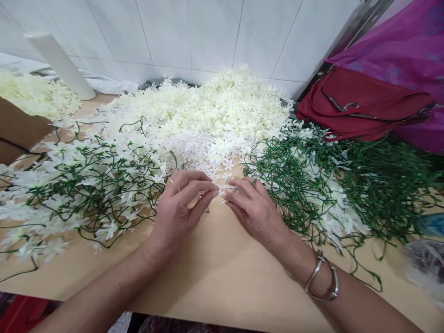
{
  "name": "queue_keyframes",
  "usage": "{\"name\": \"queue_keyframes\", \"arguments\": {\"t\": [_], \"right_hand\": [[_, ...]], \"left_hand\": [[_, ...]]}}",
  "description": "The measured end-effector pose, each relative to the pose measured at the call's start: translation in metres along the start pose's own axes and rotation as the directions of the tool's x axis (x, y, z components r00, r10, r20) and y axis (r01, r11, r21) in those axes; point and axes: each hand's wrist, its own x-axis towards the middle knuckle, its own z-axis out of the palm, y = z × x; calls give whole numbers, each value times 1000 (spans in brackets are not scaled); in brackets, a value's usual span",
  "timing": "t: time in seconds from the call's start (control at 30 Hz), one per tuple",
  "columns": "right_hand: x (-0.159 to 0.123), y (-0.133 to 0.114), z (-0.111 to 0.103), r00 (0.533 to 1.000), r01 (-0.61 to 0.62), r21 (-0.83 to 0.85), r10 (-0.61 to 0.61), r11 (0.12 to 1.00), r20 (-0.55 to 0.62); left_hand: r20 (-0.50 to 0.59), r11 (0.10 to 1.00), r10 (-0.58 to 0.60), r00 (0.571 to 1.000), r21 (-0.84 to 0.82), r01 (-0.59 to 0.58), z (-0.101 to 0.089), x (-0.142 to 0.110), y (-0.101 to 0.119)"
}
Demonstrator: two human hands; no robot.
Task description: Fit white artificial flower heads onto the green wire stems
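Note:
Both my hands meet over the middle of the table, fingertips nearly touching. My left hand (185,201) pinches a small white flower piece (222,190) between thumb and fingers. The fingers of my right hand (251,203) are closed on the other side of it, with thin white stamens (233,189) showing between them. Exactly which part each hand grips is partly hidden. Just beyond lie loose white stamens (194,150) and a big heap of cream artificial blossoms (222,104).
White flowers on green stems (100,175) are piled at left. Bare green stems (385,180) lie at right, near a red handbag (364,101) and a purple bag (409,51). A white roll (62,67) leans at back left. Tiled wall (215,37) stands behind.

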Motion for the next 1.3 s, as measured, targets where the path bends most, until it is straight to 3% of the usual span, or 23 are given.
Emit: {"name": "queue_keyframes", "arguments": {"t": [0.07, 0.17, 0.23, 0.3, 0.37, 0.43, 0.5, 0.6, 0.77, 0.83, 0.9, 1.13, 1.2, 1.3], "right_hand": [[0, -1, -1, 999, 49, 9, -49, 999, 16], [-1, -3, -3, 994, 97, 22, -98, 995, 43], [-2, -5, -5, 998, 68, 76, -68, 995, 0], [-2, -8, -7, 995, 3, 174, 14, 985, -96], [-1, -13, -11, 975, -53, 297, 113, 953, -191], [1, -19, -15, 947, -110, 427, 226, 897, -230], [3, -25, -19, 923, -174, 537, 327, 825, -203], [5, -33, -22, 914, -219, 619, 381, 754, -141], [7, -37, -22, 906, -253, 673, 414, 695, -86], [6, -36, -21, 888, -294, 685, 456, 666, -62], [5, -34, -20, 870, -326, 708, 492, 626, -35], [3, -35, -20, 854, -355, 756, 520, 550, 22], [2, -36, -20, 850, -366, 761, 525, 536, 39], [2, -36, -20, 847, -376, 761, 529, 528, 51]], "left_hand": [[81, 913, -240, 967, -319, 253, 3, -1, 5], [324, 512, -495, 806, -641, 572, 7, -3, 5], [429, 255, -568, 702, -720, 646, 9, -5, 2], [484, 74, -614, 623, -751, 656, 9, -4, -1], [518, -36, -636, 572, -760, 649, 9, -3, -3], [534, -79, -644, 548, -759, 647, 11, -2, -3], [537, -72, -643, 546, -752, 655, 13, -3, -2], [523, 20, -606, 599, -743, 669, 19, -7, -1], [433, 388, -468, 770, -682, 619, 23, -11, 3], [399, 501, -431, 809, -640, 582, 22, -10, 6], [380, 547, -425, 822, -615, 568, 21, -8, 8], [332, 576, -466, 820, -590, 566, 20, -13, 11], [319, 646, -436, 841, -540, 540, 20, -16, 12], [246, 803, -343, 907, -423, 419, 18, -17, 16]]}}
